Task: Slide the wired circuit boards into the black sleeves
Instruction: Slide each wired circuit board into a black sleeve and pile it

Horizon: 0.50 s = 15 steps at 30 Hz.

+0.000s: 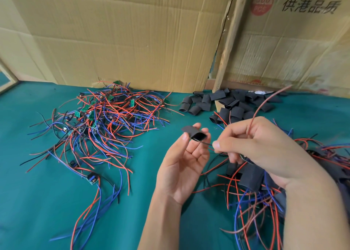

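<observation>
Black sleeve [193, 133], wire [205, 143] in pinching hands [223, 151]

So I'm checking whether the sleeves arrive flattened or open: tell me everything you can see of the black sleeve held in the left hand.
The black sleeve is a short, matte tube, apparently thin flexible plastic or rubber. Its near end gapes open, showing a dark hollow. The left hand, palm up, pinches it between thumb and fingers above the green table. A thin black wire, pinched in the right hand, runs to its open mouth; whether it is already inside cannot be told.
</observation>
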Motion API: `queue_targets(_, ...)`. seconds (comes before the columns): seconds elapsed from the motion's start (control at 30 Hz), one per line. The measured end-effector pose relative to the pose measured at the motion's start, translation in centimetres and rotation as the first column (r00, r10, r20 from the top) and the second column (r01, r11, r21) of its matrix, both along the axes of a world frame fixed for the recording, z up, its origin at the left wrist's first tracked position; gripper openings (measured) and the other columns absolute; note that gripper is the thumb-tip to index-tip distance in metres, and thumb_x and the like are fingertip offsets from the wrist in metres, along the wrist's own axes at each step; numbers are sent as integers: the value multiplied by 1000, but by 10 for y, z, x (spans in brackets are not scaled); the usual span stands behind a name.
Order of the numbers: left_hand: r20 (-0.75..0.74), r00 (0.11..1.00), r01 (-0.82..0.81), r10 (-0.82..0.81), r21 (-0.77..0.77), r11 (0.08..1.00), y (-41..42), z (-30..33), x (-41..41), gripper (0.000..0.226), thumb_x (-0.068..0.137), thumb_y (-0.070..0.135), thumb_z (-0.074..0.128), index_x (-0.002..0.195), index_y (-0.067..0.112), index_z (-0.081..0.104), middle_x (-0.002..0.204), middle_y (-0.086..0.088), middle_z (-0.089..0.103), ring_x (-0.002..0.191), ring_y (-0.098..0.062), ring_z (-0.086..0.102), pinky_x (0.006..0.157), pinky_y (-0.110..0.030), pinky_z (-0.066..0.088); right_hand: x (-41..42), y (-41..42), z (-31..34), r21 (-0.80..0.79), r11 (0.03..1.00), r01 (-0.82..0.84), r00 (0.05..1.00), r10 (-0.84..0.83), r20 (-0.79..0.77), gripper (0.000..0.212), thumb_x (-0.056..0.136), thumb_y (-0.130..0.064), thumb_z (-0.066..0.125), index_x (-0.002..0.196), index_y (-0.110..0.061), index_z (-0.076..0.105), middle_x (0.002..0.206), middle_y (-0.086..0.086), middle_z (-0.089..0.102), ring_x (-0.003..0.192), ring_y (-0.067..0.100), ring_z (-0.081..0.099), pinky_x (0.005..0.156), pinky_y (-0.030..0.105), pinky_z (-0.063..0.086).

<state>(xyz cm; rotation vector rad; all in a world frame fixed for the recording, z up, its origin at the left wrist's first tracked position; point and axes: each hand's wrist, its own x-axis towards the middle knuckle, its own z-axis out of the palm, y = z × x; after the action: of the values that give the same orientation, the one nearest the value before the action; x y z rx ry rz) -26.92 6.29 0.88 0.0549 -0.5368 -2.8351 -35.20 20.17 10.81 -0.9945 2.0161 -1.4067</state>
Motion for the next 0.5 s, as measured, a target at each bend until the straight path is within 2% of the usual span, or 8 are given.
queue_targets(0.1,32,999,-30,31,-56,998,0,-1,-2,65,63,22,95,116,1,64,110,-15,66,92,-21,65,84,-27,53,4,-9,-2,18,999,38,999,-38,-4,18,84,-16,79,67,-12,75,51,1,61,46,9,53,48,14,42)
queue_targets(0.17,45,998,-45,48,-73,996,1,-2,-3,67,62,23,95,111,5,53,100,-13,51,89,-23,55,92,-32,46,8,-16,-2,31,999,41,999,-40,-22,19,87,-15,77,69,-12,76,54,-1,66,49,7,57,51,17,47)
queue_targets(0.23,52,997,-54,58,-63,997,1,-2,-4,65,60,21,96,106,7,52,99,-11,49,83,-21,57,85,-30,49,10,-20,-4,36,992,121,990,-118,-83,19,86,-20,79,69,-15,76,58,0,69,55,3,61,55,21,49)
queue_targets(0.3,45,997,-56,58,-55,997,0,-4,-5,55,60,20,96,100,6,61,102,-12,56,81,-18,61,77,-26,52,10,-23,-6,16,975,220,969,-216,-122,19,83,-27,82,69,-16,75,59,-1,70,57,-1,62,55,23,48)
queue_targets(0.37,29,998,-56,58,-61,997,-1,-4,-5,43,61,20,96,94,7,71,101,-9,63,84,-16,64,74,-23,52,9,-23,-7,8,958,287,948,-283,-142,25,79,-38,84,73,-16,73,61,1,70,52,4,59,53,27,45)
queue_targets(0.43,13,998,-61,62,-63,996,-2,-4,-4,38,63,19,94,95,9,76,100,-7,64,88,-15,65,74,-21,50,9,-23,-6,-17,953,302,951,-302,-63,34,75,-47,85,77,-15,73,65,6,70,51,10,57,48,28,44)
queue_targets(0.5,15,998,-65,67,-70,995,-3,-4,-4,44,64,20,94,102,8,76,100,-6,62,85,-14,63,75,-21,51,9,-20,-4,-74,964,254,964,-246,105,38,69,-46,87,80,-12,75,70,9,71,58,14,62,50,26,51)
